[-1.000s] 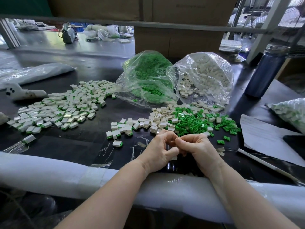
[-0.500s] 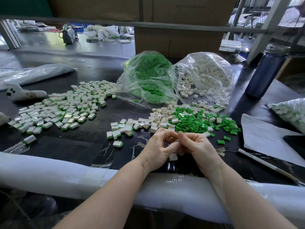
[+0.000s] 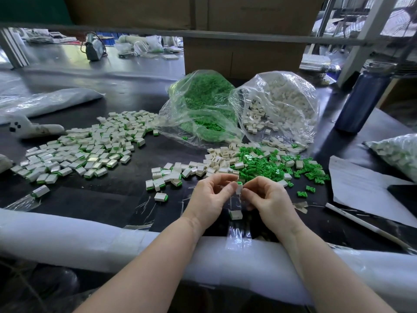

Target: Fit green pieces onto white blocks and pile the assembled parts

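Here, both hands meet just above the near table edge, a white block (image 3: 238,189) pinched upright between them with a green piece (image 3: 239,183) at its top end. The left hand (image 3: 211,196) pinches the block with its thumb; the right hand (image 3: 269,198) grips the other side, fingers curled. The finished pile (image 3: 76,150) lies well to the left, nearer the left hand.

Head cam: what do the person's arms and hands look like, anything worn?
Both forearms are bare up to the frame's lower edge: no sleeves show. The left hand and right hand wear no gloves, and no rings, watch or wristband are visible on the sides that show. The visible fingernails are short with no polish apparent. No markings, tape or cables on either arm.
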{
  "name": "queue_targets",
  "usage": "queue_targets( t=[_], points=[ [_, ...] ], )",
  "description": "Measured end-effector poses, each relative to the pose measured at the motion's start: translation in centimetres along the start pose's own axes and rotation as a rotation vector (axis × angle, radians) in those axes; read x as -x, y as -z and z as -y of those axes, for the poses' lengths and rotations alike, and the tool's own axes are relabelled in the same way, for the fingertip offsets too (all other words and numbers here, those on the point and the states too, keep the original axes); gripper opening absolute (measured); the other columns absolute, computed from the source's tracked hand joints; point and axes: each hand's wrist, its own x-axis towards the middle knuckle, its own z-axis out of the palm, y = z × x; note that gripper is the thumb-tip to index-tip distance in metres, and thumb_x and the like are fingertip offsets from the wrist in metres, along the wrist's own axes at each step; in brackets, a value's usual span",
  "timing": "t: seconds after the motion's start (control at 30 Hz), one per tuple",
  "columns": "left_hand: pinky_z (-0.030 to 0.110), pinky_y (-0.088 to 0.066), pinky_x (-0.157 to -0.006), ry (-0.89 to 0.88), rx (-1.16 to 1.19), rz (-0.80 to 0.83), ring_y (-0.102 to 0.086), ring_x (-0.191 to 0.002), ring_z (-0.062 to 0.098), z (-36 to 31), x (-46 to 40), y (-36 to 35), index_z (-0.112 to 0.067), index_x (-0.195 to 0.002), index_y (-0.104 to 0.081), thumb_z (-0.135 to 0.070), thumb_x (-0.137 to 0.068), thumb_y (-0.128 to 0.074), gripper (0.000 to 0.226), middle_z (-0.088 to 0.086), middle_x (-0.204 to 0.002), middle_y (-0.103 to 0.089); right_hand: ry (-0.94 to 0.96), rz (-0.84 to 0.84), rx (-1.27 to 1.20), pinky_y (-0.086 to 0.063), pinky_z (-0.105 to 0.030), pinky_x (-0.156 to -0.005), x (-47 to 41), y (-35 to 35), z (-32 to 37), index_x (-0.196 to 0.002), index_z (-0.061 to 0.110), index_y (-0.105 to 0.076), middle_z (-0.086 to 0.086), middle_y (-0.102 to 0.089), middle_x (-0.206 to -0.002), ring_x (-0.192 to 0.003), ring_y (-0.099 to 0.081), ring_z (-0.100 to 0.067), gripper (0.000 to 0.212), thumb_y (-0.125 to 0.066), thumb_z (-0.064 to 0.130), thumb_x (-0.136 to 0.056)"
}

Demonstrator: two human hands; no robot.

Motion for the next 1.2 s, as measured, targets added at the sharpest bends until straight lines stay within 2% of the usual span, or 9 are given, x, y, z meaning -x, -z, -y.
queue_targets(
  t=[0.13,0.23,0.3,0.47,0.67,0.8,0.9,1.1,1.2],
  points=[
    [0.024,-0.05,-0.071,0.003,-0.024,-0.068,-0.057,-0.069,0.009,0.1,-0.1,0.0,-0.019,-0.087,-0.068,-0.008,-0.084,-0.066,0.011,-0.003,-0.078,-0.066,0.067,-0.005,0.218,-0.052,-0.028,-0.06,0.0,-0.2,-0.2,-0.073,0.022,-0.059,0.003,-0.064,-0.068,-0.065,-0.062,-0.021,0.021,-0.063,0.006,-0.087],
    [0.022,-0.048,-0.071,-0.014,-0.083,-0.124,-0.056,-0.069,0.007,0.2,-0.2,0.1,-0.019,-0.078,-0.068,-0.008,-0.081,-0.069,0.012,0.004,-0.085,-0.068,0.107,0.006,0.308,-0.049,-0.023,-0.063,0.1,-0.3,-0.3,-0.075,0.023,-0.058,0.006,-0.063,-0.069,-0.064,-0.057,-0.008,0.02,-0.063,0.008,-0.087],
    [0.023,-0.049,-0.071,-0.018,-0.107,-0.132,-0.056,-0.072,0.01,0.2,-0.2,0.2,-0.019,-0.077,-0.067,-0.008,-0.081,-0.069,0.012,0.01,-0.091,-0.067,0.122,0.004,0.331,-0.047,-0.018,-0.063,0.1,-0.3,-0.3,-0.076,0.022,-0.059,0.008,-0.062,-0.069,-0.065,-0.057,-0.004,0.018,-0.064,0.009,-0.086],
    [0.012,-0.045,-0.068,-0.028,-0.174,-0.114,-0.054,-0.069,0.003,0.1,-0.2,0.1,-0.01,-0.082,-0.068,-0.007,-0.082,-0.067,0.003,0.009,-0.093,-0.064,0.12,0.023,0.349,-0.049,-0.024,-0.067,0.1,-0.3,-0.2,-0.078,0.022,-0.058,0.007,-0.064,-0.073,-0.072,-0.061,-0.009,0.017,-0.062,0.009,-0.088],
    [0.004,-0.04,-0.071,-0.069,-0.305,-0.157,-0.052,-0.074,0.002,0.1,-0.2,-0.2,-0.01,-0.084,-0.064,-0.009,-0.087,-0.062,0.004,-0.002,-0.089,-0.053,0.107,0.035,0.351,-0.049,-0.028,-0.069,0.1,-0.5,-0.2,-0.079,0.025,-0.055,0.007,-0.062,-0.073,-0.074,-0.059,-0.011,0.017,-0.06,0.012,-0.09],
    [0.024,-0.053,-0.073,-0.017,-0.196,-0.096,-0.06,-0.072,0.013,-0.2,0.0,-0.1,-0.013,-0.086,-0.062,-0.01,-0.087,-0.063,0.003,0.002,-0.08,-0.063,0.117,0.028,0.343,-0.046,-0.018,-0.065,0.0,-0.3,-0.3,-0.081,0.022,-0.058,0.01,-0.061,-0.073,-0.071,-0.058,-0.005,0.013,-0.06,0.012,-0.089],
    [0.028,-0.056,-0.071,0.001,-0.143,-0.055,-0.062,-0.069,0.011,-0.2,0.2,-0.2,-0.017,-0.089,-0.06,-0.004,-0.084,-0.065,0.014,-0.002,-0.077,-0.064,0.129,0.025,0.326,-0.045,-0.014,-0.063,0.1,-0.3,-0.3,-0.081,0.022,-0.061,0.012,-0.062,-0.07,-0.067,-0.058,0.0,0.013,-0.063,0.011,-0.087],
    [0.013,-0.047,-0.073,-0.014,-0.335,-0.424,-0.059,-0.076,0.01,0.3,-0.3,0.5,-0.028,-0.081,-0.063,-0.006,-0.087,-0.061,0.022,0.002,-0.091,-0.064,0.107,-0.149,0.327,-0.044,-0.013,-0.07,-0.1,0.4,-0.7,-0.083,0.021,-0.063,0.013,-0.062,-0.077,-0.078,-0.058,-0.006,0.008,-0.063,0.014,-0.088],
    [0.007,-0.037,-0.075,0.014,-0.413,-0.579,-0.056,-0.085,0.014,0.4,-0.5,1.2,-0.015,-0.095,-0.069,-0.002,-0.089,-0.057,0.019,0.002,-0.103,-0.052,0.082,-0.199,0.325,-0.04,-0.004,-0.064,-0.2,0.7,-1.0,-0.081,0.023,-0.061,0.014,-0.06,-0.074,-0.075,-0.056,-0.003,0.012,-0.063,0.013,-0.088]
  ],
)
